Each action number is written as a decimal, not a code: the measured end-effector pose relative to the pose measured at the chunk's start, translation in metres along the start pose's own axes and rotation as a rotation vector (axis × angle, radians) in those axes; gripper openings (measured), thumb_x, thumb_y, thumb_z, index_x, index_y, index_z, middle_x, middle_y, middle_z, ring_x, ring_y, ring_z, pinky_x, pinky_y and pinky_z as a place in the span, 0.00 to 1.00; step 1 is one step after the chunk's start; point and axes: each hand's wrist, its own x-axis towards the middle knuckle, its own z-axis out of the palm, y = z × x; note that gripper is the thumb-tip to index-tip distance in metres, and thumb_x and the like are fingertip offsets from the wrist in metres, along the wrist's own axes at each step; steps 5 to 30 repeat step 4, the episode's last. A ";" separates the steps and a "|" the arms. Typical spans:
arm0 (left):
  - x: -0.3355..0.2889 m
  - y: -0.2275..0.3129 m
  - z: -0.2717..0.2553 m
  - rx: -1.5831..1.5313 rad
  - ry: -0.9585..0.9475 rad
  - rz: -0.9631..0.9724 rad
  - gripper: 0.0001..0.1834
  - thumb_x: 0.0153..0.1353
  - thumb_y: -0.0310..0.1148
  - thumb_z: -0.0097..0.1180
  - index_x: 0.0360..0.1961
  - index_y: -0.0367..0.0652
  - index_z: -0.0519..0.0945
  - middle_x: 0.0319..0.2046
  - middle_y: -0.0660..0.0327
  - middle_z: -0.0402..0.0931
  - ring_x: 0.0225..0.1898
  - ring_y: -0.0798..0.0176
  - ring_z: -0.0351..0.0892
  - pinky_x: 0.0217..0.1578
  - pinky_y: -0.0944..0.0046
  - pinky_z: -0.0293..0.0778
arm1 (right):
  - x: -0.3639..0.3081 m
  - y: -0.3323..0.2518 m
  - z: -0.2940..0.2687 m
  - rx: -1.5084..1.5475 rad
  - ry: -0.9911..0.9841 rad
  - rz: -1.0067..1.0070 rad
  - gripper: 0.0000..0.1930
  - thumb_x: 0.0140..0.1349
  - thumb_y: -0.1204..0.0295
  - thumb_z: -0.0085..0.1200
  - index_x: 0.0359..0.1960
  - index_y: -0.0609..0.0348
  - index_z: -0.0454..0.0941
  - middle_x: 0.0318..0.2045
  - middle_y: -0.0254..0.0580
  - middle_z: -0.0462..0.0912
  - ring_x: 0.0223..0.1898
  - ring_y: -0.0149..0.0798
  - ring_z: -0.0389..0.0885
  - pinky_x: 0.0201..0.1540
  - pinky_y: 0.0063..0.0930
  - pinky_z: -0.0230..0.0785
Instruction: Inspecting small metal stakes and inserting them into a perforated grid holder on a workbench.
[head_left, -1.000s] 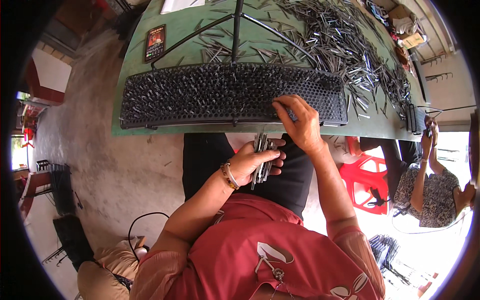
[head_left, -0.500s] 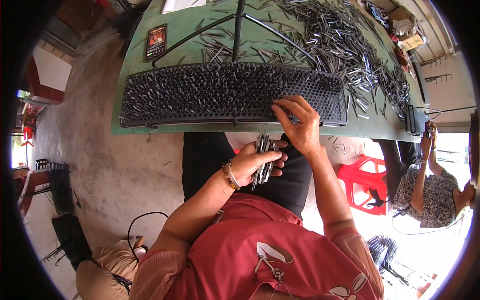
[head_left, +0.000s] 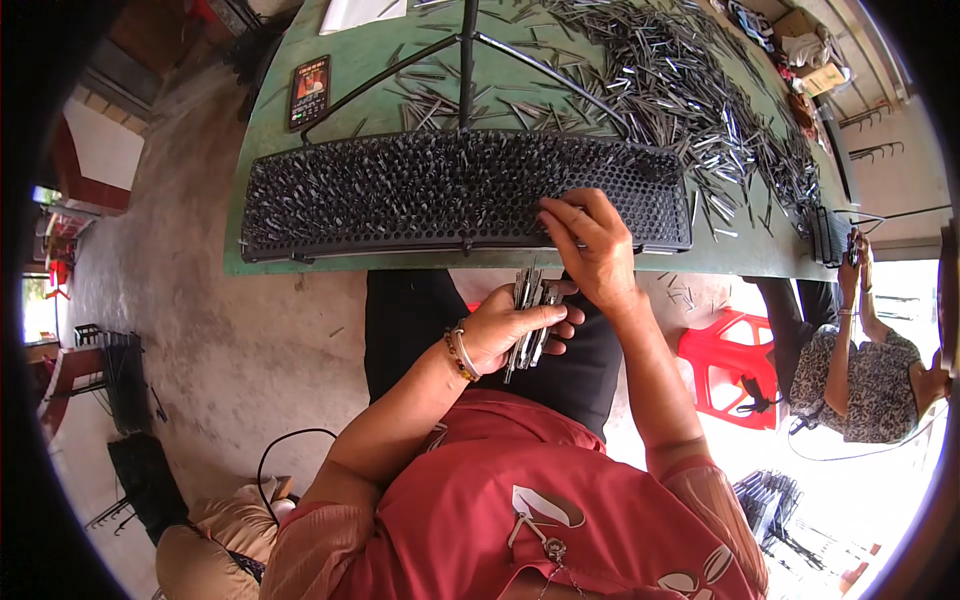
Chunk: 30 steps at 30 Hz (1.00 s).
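A bundle of thin dark metal strips (head_left: 528, 320) lies in my left hand (head_left: 492, 332), with the thumb and fingers closed round it just below the table edge. Above and to the right, my right hand (head_left: 603, 250) is at the front of a long black perforated rack (head_left: 650, 215). Its thumb and forefinger are pinched together over the holes; whatever is between them is too small to make out. Upright strips crowd the left and middle of this rack, while bare round holes show toward its right end.
Loose strips (head_left: 690, 110) are heaped across the green table (head_left: 400, 65). A phone-like device (head_left: 309, 92) lies behind the rack, near its black tube frame (head_left: 468, 70). To the right are a red plastic stool (head_left: 728, 365) and another person (head_left: 860, 385) working at a similar rack.
My right hand has shifted slightly left along the rack, its fingers still pinched. The left hand keeps the bundle in nearly the same place.
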 end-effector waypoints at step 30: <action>0.002 0.009 0.006 0.114 -0.078 0.020 0.23 0.62 0.30 0.54 0.57 0.35 0.66 0.41 0.55 0.78 0.38 0.64 0.79 0.37 0.65 0.80 | -0.002 0.000 -0.024 0.368 -0.170 0.272 0.09 0.57 0.73 0.59 0.40 0.59 0.82 0.39 0.42 0.79 0.37 0.41 0.80 0.40 0.30 0.74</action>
